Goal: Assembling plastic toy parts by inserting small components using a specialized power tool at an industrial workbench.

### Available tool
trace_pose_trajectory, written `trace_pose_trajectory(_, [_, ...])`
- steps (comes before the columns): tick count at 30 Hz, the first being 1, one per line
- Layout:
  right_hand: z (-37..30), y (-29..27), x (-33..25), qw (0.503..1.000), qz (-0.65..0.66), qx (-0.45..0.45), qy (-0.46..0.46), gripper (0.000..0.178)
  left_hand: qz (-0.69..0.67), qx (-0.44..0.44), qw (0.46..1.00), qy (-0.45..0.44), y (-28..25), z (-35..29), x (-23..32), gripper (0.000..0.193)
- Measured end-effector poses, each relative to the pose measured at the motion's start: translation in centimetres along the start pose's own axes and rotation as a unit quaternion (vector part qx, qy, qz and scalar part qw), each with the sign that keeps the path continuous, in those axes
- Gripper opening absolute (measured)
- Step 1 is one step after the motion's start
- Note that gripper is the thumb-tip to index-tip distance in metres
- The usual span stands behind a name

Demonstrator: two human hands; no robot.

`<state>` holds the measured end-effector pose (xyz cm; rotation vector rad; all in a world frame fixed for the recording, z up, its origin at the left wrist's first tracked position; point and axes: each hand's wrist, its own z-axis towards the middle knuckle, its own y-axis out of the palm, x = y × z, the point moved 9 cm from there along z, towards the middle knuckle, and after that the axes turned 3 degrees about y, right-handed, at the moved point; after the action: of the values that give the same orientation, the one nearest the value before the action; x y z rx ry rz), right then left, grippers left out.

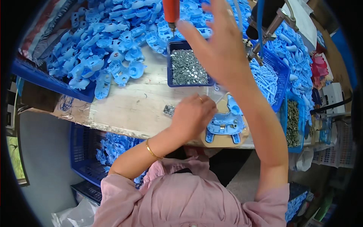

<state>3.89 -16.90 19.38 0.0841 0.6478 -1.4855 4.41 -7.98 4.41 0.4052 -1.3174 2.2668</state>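
While near red screwdriver (171,11), right fingers (220,13) wide; left fingers (206,105) curled beside blue shell (225,128), grip unclear.

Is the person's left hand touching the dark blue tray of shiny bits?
Apart. The head view shows pale tabletop between the left hand and the dark blue tray's near rim.

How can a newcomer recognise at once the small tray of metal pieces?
On the pale worktable, look between the left hand and the heap of light-blue plastic parts. There sits a small dark-blue tray, partly hidden by the right hand. Unlike the blue basket at right, it holds tiny silvery pieces.
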Motion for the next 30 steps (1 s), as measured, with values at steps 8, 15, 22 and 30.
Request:
trace_pose_trajectory(8, [5.6,5.1,-0.5,0.895,0.111,-0.220,0.373,0.054,0.230,-0.016,0.973,-0.010,-3.4,3.3,-12.2,0.009])
trace_pose_trajectory(15, [-1.1,3.1,4.9,0.946,0.181,-0.137,0.231,0.048,0.202,-0.091,0.974,0.046,1.6,6.1,-13.4,0.023])
trace_pose_trajectory(22, [-3.8,0.2,3.7,0.935,0.202,-0.178,0.229,0.044,0.214,-0.076,0.974,0.024,0.6,5.9,-12.6,0.014])
trace_pose_trajectory(30, [-5.9,0.0,2.8,0.912,0.275,-0.193,0.238,0.042,0.123,0.010,0.976,0.180,-0.7,2.7,-4.7,0.016])
